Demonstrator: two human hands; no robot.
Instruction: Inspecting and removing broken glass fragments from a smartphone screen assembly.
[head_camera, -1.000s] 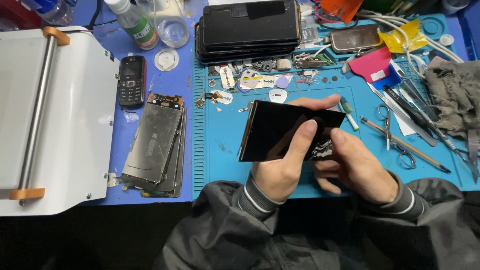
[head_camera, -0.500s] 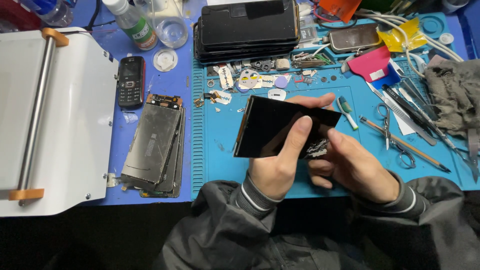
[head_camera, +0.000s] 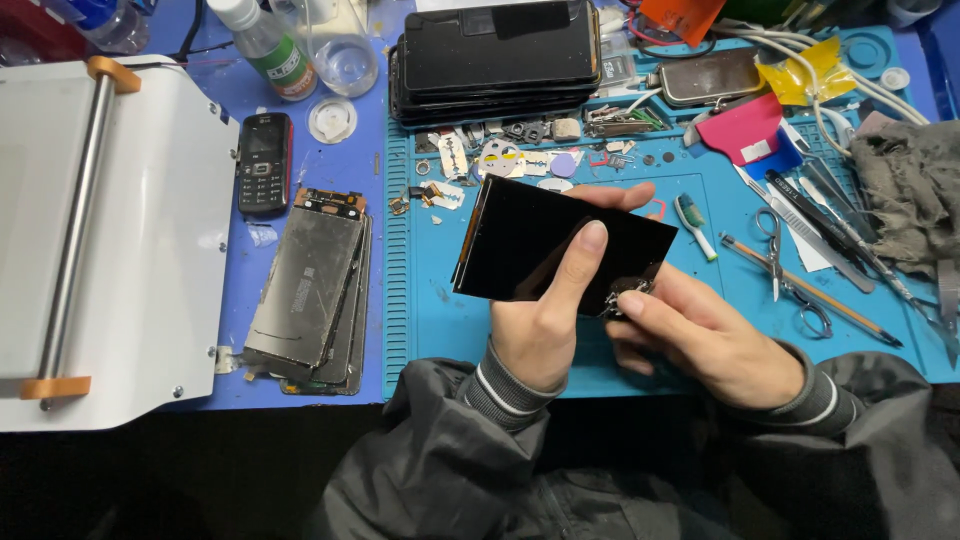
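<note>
My left hand (head_camera: 548, 318) grips a black glossy phone screen panel (head_camera: 520, 240), thumb across its front, fingers curled behind its far edge. The panel tilts above the blue work mat (head_camera: 430, 320). My right hand (head_camera: 700, 335) sits just right of it, fingertips pinching a small dark metallic part (head_camera: 628, 291) at the panel's lower right corner. Both wrists wear dark jacket sleeves with striped cuffs.
A stack of black phones (head_camera: 495, 55) lies at the back. Worn screen panels (head_camera: 310, 285) and a small keypad phone (head_camera: 264, 162) lie left of the mat. A white machine with a roller (head_camera: 90, 230) fills the left. Scissors (head_camera: 785, 265), tweezers, a grey rag (head_camera: 910, 185) and bottles (head_camera: 270, 45) crowd the right and back.
The panel has shifted slightly left in my left hand. My right hand stays at its lower right corner, fingers still on the small part.
</note>
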